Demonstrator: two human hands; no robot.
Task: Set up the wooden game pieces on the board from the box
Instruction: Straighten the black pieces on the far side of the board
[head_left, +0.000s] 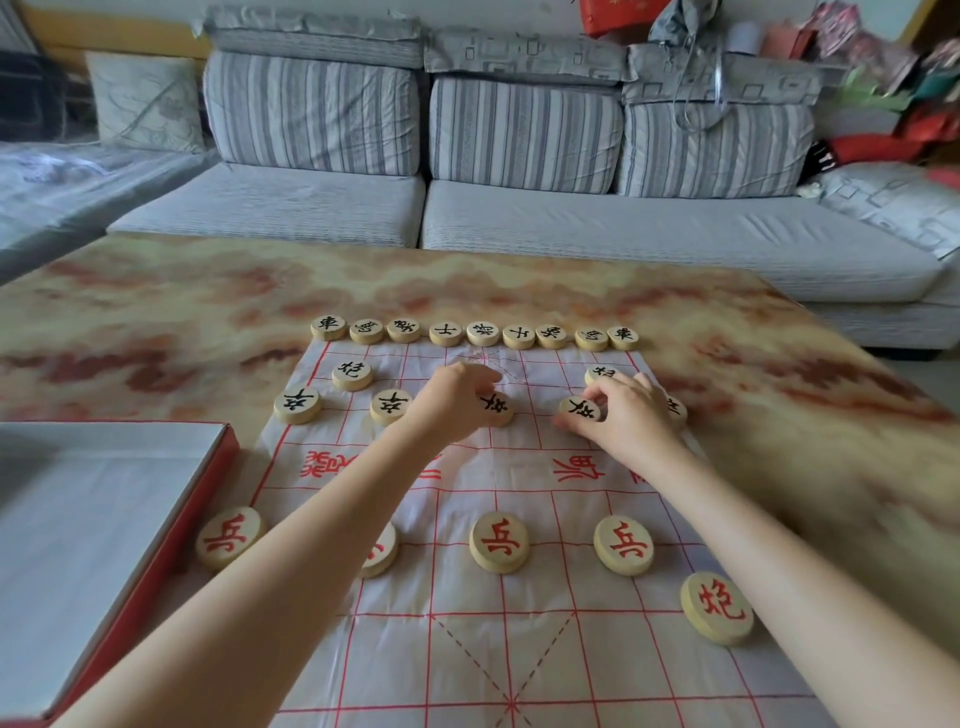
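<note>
We had both hands out at the board's (467, 649) far side: left hand (457, 397) curled on the middle black piece (497, 410), right hand (626, 415) pinching its neighbour (581, 410). Red pieces (500, 543) sat nearer us, and the box (104, 519) lay to the left.

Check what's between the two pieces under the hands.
Head view: only bare board between the left piece under the left hand and the right piece pinched by the right hand.

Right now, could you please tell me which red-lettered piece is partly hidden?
The second red-lettered piece from the left, half covered by the left forearm; the other four show their characters whole.
</note>
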